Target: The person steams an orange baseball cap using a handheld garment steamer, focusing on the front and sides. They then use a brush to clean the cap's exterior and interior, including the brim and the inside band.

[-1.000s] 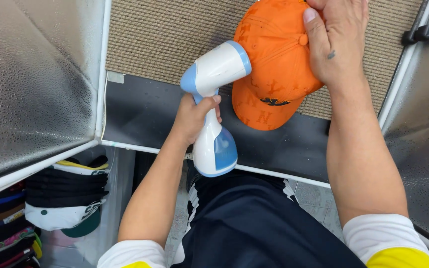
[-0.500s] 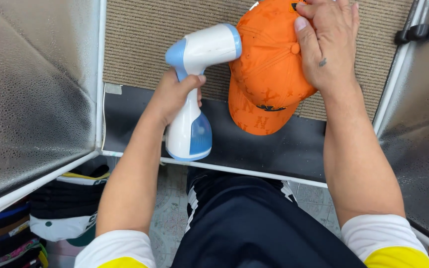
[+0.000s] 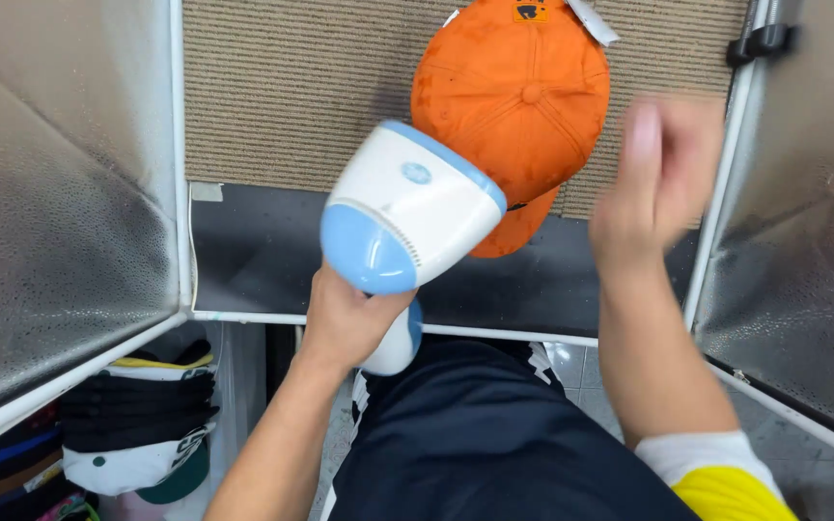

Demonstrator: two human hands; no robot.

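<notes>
My left hand [image 3: 349,323] grips the handle of a white and blue handheld steamer [image 3: 407,217], whose head points at an orange cap [image 3: 518,96]. The cap hangs crown-out on a ribbed beige back panel [image 3: 291,87], with a white tag at its top. My right hand [image 3: 658,183] is blurred, off the cap and to its right, fingers raised and holding nothing.
Shiny silver panels [image 3: 50,222] flank the booth on both sides. A dark ledge [image 3: 253,251] runs under the beige panel. A stack of folded caps [image 3: 137,415] lies at lower left. A black clip [image 3: 764,41] sits on the right frame.
My right hand has let go of the cap and pulled away to the right. The steamer has swung up closer to the camera, its head nearer the cap.
</notes>
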